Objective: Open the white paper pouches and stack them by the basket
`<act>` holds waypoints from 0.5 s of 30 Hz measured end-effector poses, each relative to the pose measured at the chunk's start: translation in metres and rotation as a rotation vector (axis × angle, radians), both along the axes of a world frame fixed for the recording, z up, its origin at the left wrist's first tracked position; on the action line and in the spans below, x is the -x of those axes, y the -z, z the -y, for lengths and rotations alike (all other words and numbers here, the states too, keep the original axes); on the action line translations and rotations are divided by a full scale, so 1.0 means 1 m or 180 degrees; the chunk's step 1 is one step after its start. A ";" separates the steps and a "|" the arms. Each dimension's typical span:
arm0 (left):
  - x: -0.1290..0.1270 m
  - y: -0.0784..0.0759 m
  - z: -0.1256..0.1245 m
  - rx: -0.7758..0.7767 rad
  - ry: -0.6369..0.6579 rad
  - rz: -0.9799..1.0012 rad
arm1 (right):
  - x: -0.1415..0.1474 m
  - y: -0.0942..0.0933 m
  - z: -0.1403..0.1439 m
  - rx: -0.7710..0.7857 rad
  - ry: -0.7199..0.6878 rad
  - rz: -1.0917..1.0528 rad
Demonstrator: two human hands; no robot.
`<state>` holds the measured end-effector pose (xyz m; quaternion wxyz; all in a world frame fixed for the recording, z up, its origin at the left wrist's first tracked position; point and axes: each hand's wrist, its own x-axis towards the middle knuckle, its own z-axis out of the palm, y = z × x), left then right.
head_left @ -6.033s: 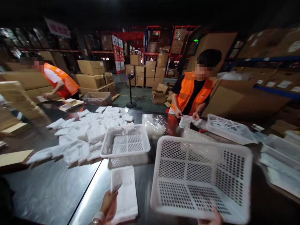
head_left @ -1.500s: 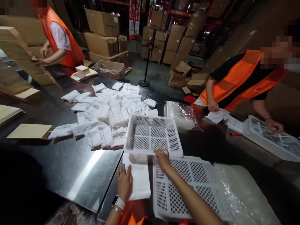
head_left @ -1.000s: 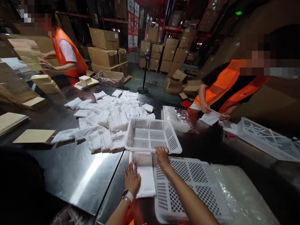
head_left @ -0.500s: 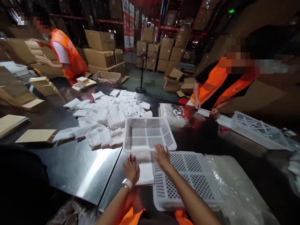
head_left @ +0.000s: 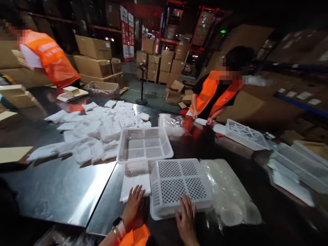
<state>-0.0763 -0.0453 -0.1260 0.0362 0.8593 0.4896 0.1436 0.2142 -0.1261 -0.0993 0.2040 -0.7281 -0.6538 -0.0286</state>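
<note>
My left hand (head_left: 134,204), with a watch on its wrist, is open, its fingertips at the near edge of a flat white stack (head_left: 133,186), cloth or paper, I cannot tell which. Fingers spread, my right hand (head_left: 186,217) lies over the near edge of a white plastic basket (head_left: 167,189), which appears to be upside down. Beyond the stack is a second white basket (head_left: 119,155), upright with nothing visible inside. A heap of white folded pieces (head_left: 99,128) covers the table to its left. Clear plastic bags (head_left: 230,191) lie right of the near basket.
Across the dark metal table (head_left: 69,191), a person in an orange vest (head_left: 210,92) handles a white piece beside another basket (head_left: 246,136). A second person (head_left: 48,58) stands far left near cardboard boxes (head_left: 92,61). More baskets (head_left: 302,167) stand at right; a wrapped bundle (head_left: 171,124) lies behind.
Both hands have drawn back toward me. My right hand has left the gap between the baskets and moved onto the near basket's front edge. The view has turned right.
</note>
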 end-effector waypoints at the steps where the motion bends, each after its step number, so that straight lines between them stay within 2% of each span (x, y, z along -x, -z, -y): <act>1: -0.008 -0.002 0.004 -0.0065 0.0073 0.0092 | -0.004 0.001 0.009 -0.0119 0.0096 -0.0071; 4: -0.034 -0.014 0.013 -0.0244 0.0548 0.0454 | -0.029 0.001 0.029 -0.0435 0.0706 -0.0313; 6: -0.055 -0.027 0.015 -0.0337 0.0912 0.0691 | -0.060 0.002 0.040 -0.0610 0.1337 -0.0493; 9: -0.097 -0.051 0.011 -0.0372 0.1219 0.0865 | -0.112 0.007 0.056 -0.0799 0.2185 -0.0761; 11: -0.131 -0.071 0.009 -0.0283 0.1393 0.0818 | -0.140 0.014 0.064 -0.0841 0.2255 -0.1011; 15: -0.213 -0.103 0.019 0.0182 0.1941 0.0585 | -0.166 0.030 0.067 -0.0798 0.1789 -0.1214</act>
